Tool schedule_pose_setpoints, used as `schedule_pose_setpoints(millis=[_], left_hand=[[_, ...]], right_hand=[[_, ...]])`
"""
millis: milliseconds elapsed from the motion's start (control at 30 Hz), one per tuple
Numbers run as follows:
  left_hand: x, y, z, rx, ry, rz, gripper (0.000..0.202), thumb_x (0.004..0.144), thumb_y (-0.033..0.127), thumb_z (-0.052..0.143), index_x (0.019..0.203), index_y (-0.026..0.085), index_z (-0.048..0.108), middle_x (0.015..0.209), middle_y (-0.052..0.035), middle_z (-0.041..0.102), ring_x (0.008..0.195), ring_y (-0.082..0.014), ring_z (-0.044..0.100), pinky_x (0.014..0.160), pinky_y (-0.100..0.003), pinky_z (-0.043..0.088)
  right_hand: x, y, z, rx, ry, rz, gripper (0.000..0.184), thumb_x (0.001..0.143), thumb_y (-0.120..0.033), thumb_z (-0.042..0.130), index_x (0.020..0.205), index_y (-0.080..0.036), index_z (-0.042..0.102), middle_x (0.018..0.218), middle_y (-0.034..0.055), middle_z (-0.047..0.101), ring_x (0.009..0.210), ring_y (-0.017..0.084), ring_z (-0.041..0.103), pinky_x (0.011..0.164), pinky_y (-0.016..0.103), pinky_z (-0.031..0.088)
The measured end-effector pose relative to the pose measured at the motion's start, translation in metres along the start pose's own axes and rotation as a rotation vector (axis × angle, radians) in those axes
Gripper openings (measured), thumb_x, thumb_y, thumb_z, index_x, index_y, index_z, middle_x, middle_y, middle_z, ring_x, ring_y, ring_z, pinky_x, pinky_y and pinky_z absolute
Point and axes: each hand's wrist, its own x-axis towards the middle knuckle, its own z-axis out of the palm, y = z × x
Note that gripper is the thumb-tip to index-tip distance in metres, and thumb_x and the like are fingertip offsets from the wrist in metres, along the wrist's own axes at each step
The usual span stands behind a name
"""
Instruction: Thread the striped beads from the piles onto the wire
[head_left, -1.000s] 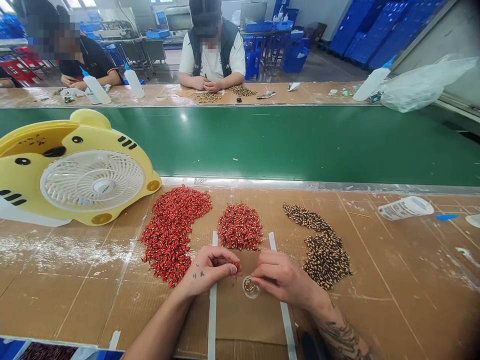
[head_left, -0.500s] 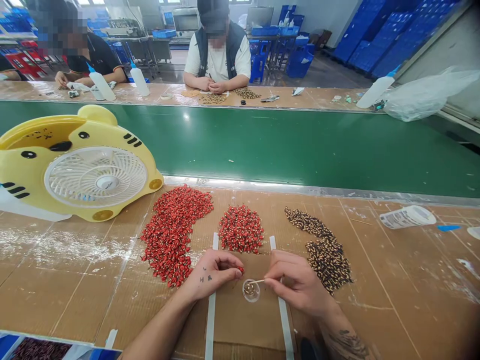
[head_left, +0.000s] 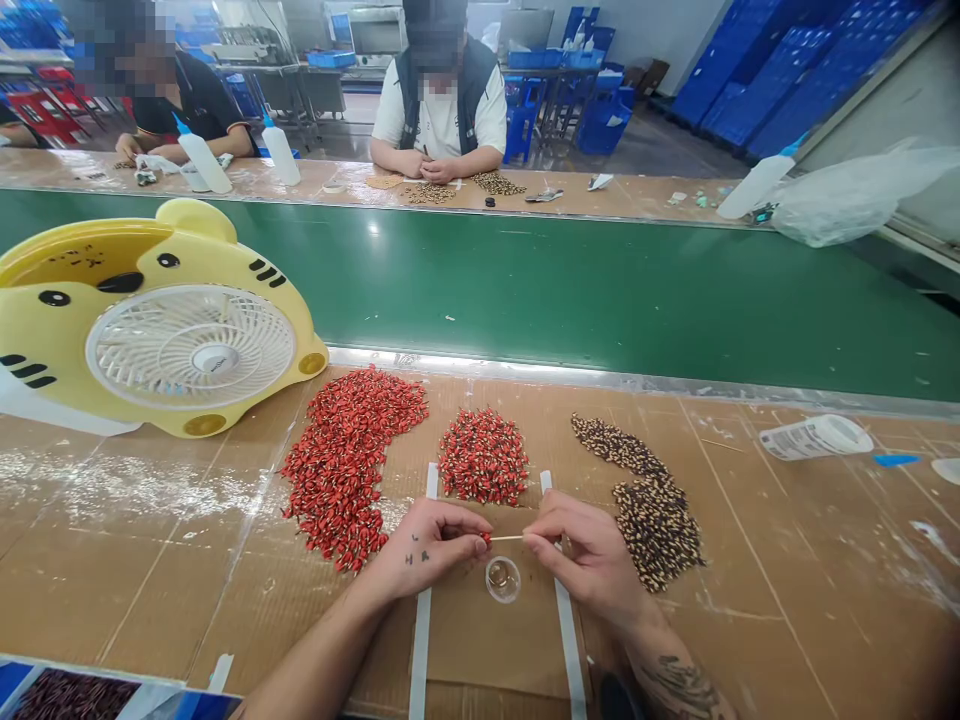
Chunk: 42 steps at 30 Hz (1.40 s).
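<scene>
Between thumb and finger, my left hand (head_left: 439,538) pinches a small red piece (head_left: 486,538), mostly hidden by the fingertips. My right hand (head_left: 581,550) is closed on a thin wooden stick (head_left: 508,538), whose tip meets the red piece. Just below them a small clear cup (head_left: 502,580) stands on a cardboard sheet (head_left: 495,650) edged with white tape. Beyond my hands lies a small heap of red pieces with pale tips (head_left: 484,457). A larger red heap (head_left: 349,470) spreads to the left, and a heap of black-and-gold pieces (head_left: 656,510) lies to the right.
A yellow animal-shaped fan (head_left: 202,350) stands at the left. On the right a white tub (head_left: 817,437) lies on its side near a blue scrap (head_left: 896,460). Past the green belt (head_left: 525,290), co-workers (head_left: 439,120) sit at another bench with white squeeze bottles (head_left: 280,155).
My right hand has lifted the stick out of the clear cup and brought its tip up to the red piece. My left hand has stayed nearly in place.
</scene>
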Motion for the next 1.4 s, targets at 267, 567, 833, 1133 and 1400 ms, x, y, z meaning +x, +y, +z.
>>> schedule_pose_setpoints(millis=[267,567,833,1133,1400], left_hand=[[-0.001,-0.002,0.000,0.030,0.010,0.000,0.021,0.084,0.029,0.067,0.093,0.014,0.079,0.081,-0.0074,0.077,0.073,-0.0185,0.066,0.067,-0.025,0.047],[0.000,0.004,0.000,0.058,0.016,0.024,0.020,0.084,0.027,0.065,0.091,0.013,0.078,0.081,-0.0070,0.075,0.073,-0.0176,0.064,0.065,-0.024,0.045],[0.002,0.002,-0.001,0.019,0.016,0.008,0.023,0.085,0.030,0.065,0.091,0.011,0.075,0.076,-0.0069,0.073,0.066,-0.0165,0.062,0.063,-0.025,0.046],[0.002,0.000,-0.001,0.044,0.009,0.020,0.024,0.085,0.033,0.064,0.091,0.012,0.074,0.076,-0.0065,0.072,0.065,-0.0161,0.060,0.060,-0.024,0.044],[0.001,-0.001,0.001,0.024,0.039,0.012,0.025,0.084,0.035,0.065,0.091,0.013,0.073,0.074,-0.0045,0.071,0.066,-0.0162,0.060,0.062,-0.025,0.043]], right_hand=[[-0.001,-0.002,0.008,-0.047,0.006,0.058,0.023,0.091,-0.022,0.059,0.068,-0.018,0.061,0.063,-0.0003,0.054,0.059,0.013,0.051,0.056,0.026,0.039],[-0.002,0.000,0.001,-0.047,-0.023,0.063,0.031,0.093,-0.029,0.057,0.064,-0.019,0.055,0.061,-0.0012,0.051,0.059,0.013,0.048,0.056,0.026,0.036],[0.003,-0.007,-0.026,-0.243,-0.232,0.136,0.037,0.093,-0.044,0.060,0.066,-0.017,0.061,0.063,0.0002,0.057,0.062,0.014,0.051,0.058,0.026,0.038],[-0.040,0.006,-0.096,-0.554,-0.303,0.314,0.018,0.095,-0.025,0.056,0.090,-0.022,0.073,0.087,0.0055,0.068,0.085,0.021,0.062,0.075,0.033,0.049],[-0.045,0.015,-0.072,-0.619,-0.333,0.323,0.018,0.094,-0.015,0.056,0.087,-0.019,0.072,0.088,0.0058,0.066,0.088,0.022,0.059,0.079,0.035,0.048]])
